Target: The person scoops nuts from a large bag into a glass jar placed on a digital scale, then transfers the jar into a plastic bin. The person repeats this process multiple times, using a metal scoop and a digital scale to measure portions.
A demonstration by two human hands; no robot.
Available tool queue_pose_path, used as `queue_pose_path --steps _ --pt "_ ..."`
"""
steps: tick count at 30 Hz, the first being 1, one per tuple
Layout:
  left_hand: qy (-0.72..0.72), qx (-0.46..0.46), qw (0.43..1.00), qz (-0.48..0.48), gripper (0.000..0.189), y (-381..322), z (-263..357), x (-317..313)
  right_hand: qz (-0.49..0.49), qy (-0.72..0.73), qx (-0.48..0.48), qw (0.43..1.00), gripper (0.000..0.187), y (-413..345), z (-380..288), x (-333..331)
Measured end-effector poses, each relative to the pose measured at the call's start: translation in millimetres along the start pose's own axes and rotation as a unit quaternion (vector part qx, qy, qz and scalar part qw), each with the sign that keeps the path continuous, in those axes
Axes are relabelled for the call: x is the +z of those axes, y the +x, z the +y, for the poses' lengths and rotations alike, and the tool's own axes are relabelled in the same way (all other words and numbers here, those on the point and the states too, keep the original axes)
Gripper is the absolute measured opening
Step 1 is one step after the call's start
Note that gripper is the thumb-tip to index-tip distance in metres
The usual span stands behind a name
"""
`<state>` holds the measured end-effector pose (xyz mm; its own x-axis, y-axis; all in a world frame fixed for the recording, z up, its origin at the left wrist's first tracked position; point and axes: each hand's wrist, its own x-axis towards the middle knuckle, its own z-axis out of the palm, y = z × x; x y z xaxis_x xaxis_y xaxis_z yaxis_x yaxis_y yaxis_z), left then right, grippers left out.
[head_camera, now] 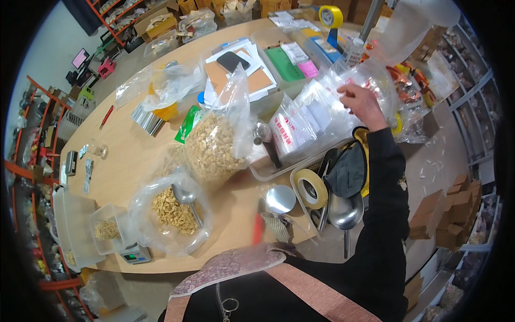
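Observation:
My right hand (362,105) reaches over a stack of clear zip bags (328,100) in a plastic bin, fingers bent at the bags; whether they pinch one is unclear. My left hand is out of view. Before me on the wooden table (233,209), a large open plastic bag (141,205) holds pale yellow, crumbly dried pieces (169,213), with a metal scoop (184,195) resting in them. Behind it stands a filled clear bag (213,145) of similar pieces. A small plastic container (108,230) with some pieces sits on a digital scale (136,254) with a lit display.
A tray (298,189) at the near right holds a tape roll (310,188) and a large metal scoop (346,211). Near it lies a round metal lid (281,199). Farther back are a phone (233,61) on papers and a yellow tape roll (330,17). Boxes (454,213) stand right.

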<state>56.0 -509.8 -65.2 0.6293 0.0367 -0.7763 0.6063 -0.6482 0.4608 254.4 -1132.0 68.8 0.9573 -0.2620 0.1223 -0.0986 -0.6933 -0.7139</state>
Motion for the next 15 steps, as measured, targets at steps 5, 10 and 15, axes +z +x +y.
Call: queue_pose_path --steps 5,10,15 --pt "0.016 -0.037 0.999 0.012 0.020 -8.4 20.6 4.3 -0.031 0.063 -0.125 0.990 0.021 19.6 -21.8 29.1" --pt "0.019 -0.056 0.998 0.022 0.020 -8.9 31.0 3.5 -0.049 0.014 -0.295 0.954 0.014 28.8 -50.6 61.1" --pt "0.014 -0.067 0.997 0.021 0.020 -9.6 31.5 3.2 -0.063 -0.014 -0.338 0.939 0.018 56.4 -44.5 88.8"
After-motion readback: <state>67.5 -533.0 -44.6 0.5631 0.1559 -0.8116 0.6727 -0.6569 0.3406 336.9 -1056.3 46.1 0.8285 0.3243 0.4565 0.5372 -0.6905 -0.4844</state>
